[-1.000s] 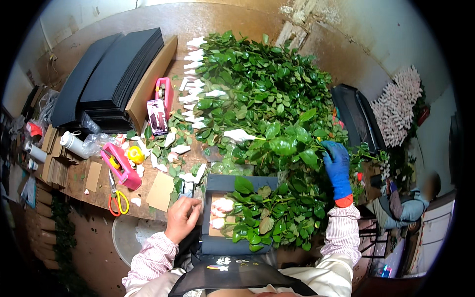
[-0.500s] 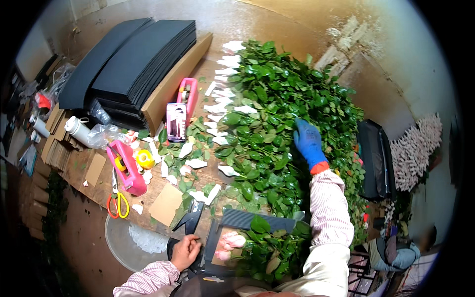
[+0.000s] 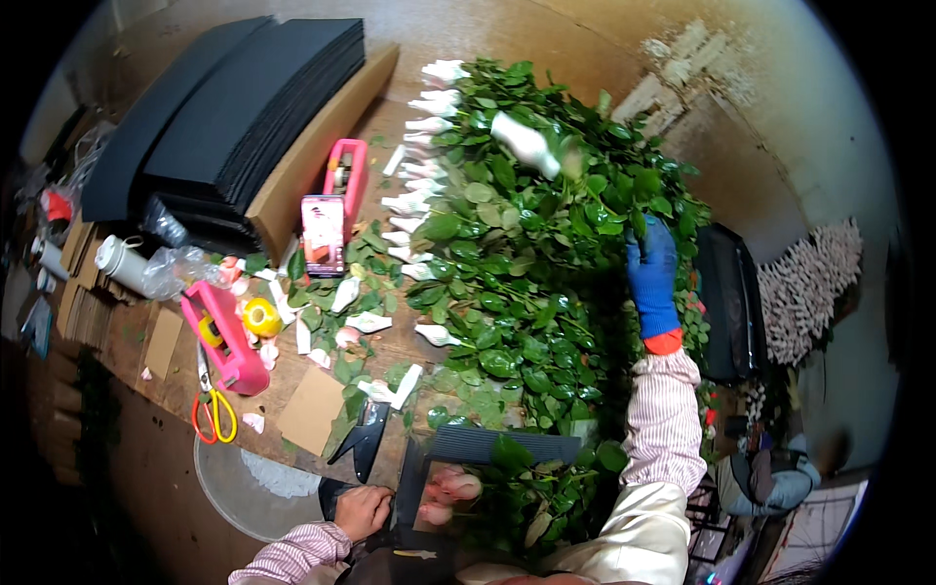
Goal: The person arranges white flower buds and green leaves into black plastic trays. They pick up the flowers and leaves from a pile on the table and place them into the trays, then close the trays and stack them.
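Observation:
In my right hand (image 3: pixel 655 278), which wears a blue glove with an orange cuff, is a long leafy rose stem. Its bud, in a white sleeve (image 3: pixel 526 144), is blurred and tilts up to the left over the pile of leafy rose stems (image 3: pixel 517 292). My bare left hand (image 3: pixel 363 512) rests at the edge of a black stand, its fingers curled; whatever is under them is hidden. Just right of it, several pink roses (image 3: pixel 450 492) lie with their leaves (image 3: pixel 546 497) on the stand, on a brown card.
Pink tape dispensers (image 3: pixel 224 341), scissors (image 3: pixel 214 405) and a propped phone (image 3: pixel 323 236) stand left of the roses. Behind them is a stack of black sheets (image 3: pixel 253 107). A clear round bin (image 3: pixel 244 507) is below the table edge. At the right sits a person (image 3: pixel 775 478).
My right hand has moved right and slightly up, lifting a sleeved rose off the pile. My left hand stays at the stand. The whole view has shifted a little.

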The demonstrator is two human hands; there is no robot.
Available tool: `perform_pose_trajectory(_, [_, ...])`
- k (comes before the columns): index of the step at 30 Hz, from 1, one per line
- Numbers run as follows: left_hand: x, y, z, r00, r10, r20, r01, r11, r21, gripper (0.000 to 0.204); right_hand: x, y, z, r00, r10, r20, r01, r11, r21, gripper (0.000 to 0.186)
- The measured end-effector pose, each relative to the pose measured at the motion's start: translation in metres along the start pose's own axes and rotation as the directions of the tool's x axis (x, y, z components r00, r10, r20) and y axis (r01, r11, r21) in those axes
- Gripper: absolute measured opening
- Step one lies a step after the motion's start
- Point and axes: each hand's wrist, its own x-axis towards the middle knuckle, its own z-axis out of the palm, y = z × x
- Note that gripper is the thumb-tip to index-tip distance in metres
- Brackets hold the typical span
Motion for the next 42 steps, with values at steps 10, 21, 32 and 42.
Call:
perform_pose_trajectory(10, [-0.001,0.002,0.002,1.000,0.019,-0.022,-0.018,1.000,0.012,0.020,-0.045,-0.096,-0.028,0.618,0.089,0.781,-0.246,0.966,0.084,0.039])
perform_pose_trajectory(21, [0.002,0.003,0.001,0.999,0.025,-0.021,-0.025,0.999,0.031,0.022,-0.026,-0.033,0.180,0.714,0.326,0.619,-0.063,0.911,-0.407,0.031])
perform_pose_trajectory(32, [-0.005,-0.002,0.001,1.000,0.017,-0.017,-0.017,0.999,-0.028,0.022,-0.008,-0.015,0.052,0.987,0.135,0.087,-0.143,0.985,0.093,0.031])
perform_pose_trajectory(42, [0.026,0.010,-0.094,0.954,0.267,-0.136,-0.263,0.964,0.045,0.010,0.014,-0.048,-0.011,0.934,0.287,-0.215,-0.138,0.840,0.524,0.030])
